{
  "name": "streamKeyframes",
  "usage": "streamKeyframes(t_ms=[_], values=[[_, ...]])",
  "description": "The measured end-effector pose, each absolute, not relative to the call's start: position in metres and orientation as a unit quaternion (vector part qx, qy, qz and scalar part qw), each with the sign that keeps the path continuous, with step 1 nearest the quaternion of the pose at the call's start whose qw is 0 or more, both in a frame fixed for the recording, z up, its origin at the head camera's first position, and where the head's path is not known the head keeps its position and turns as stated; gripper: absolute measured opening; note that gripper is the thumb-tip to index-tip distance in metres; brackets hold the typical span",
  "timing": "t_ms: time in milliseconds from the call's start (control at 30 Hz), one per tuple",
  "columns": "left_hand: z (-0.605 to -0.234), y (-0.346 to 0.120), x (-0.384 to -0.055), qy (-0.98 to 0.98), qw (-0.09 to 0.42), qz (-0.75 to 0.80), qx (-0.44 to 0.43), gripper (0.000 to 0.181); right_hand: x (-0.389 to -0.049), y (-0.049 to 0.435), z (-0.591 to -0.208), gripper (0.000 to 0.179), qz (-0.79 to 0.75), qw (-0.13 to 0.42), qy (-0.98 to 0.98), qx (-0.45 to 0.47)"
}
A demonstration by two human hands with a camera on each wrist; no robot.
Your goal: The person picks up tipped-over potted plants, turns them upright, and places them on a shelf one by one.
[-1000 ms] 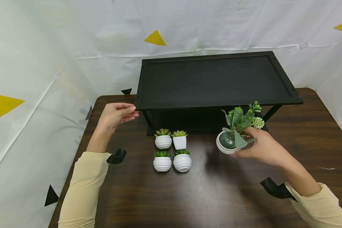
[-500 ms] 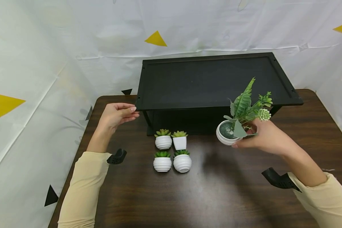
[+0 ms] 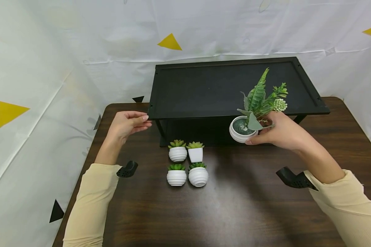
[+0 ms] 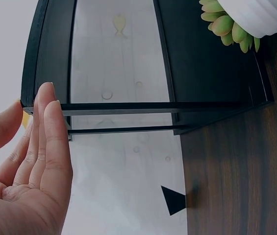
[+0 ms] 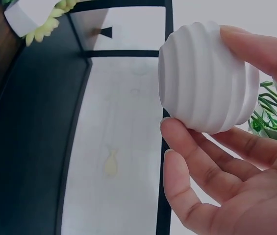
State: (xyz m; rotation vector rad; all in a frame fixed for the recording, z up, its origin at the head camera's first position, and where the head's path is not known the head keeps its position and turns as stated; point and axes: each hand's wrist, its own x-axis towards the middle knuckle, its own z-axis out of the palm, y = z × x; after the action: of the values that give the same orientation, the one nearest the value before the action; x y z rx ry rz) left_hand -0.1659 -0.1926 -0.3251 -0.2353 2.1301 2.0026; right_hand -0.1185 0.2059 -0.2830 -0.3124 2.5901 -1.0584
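Head view, left fingers (image 3: 139, 129) pinching shelf (image 3: 210, 90) edge, right fingers (image 5: 202, 165) gripping plant (image 3: 256, 103), succulents (image 3: 177, 177) apart

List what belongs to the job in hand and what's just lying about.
In the job:
white ridged pot with a leafy green plant, in the right hand
black rectangular shelf, its corner pinched by the left hand

Lying about:
four small white-potted green succulents, untouched, though possibly part of it
yellow triangles and black triangles on the white sheeting

left hand (image 3: 126, 126): thumb opposed, pinching, fingers nearly straight | right hand (image 3: 279, 129): thumb and fingers curled, gripping | both arms (image 3: 91, 202) extended forward
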Motion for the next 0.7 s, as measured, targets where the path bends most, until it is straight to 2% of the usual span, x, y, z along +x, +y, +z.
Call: streamKeyframes(t_ms=[433,700], values=[[-0.323,-0.193,-0.166,0.724,0.106,0.676,-0.082,0.031,-0.143,0.189,-0.277,0.068,-0.402,0.168,0.893,-0.113],[-0.324,-0.192,-0.166,0.72,0.1,0.682,-0.083,0.025,-0.153,0.176,-0.269,0.064,-0.406,0.16,0.891,-0.125]])
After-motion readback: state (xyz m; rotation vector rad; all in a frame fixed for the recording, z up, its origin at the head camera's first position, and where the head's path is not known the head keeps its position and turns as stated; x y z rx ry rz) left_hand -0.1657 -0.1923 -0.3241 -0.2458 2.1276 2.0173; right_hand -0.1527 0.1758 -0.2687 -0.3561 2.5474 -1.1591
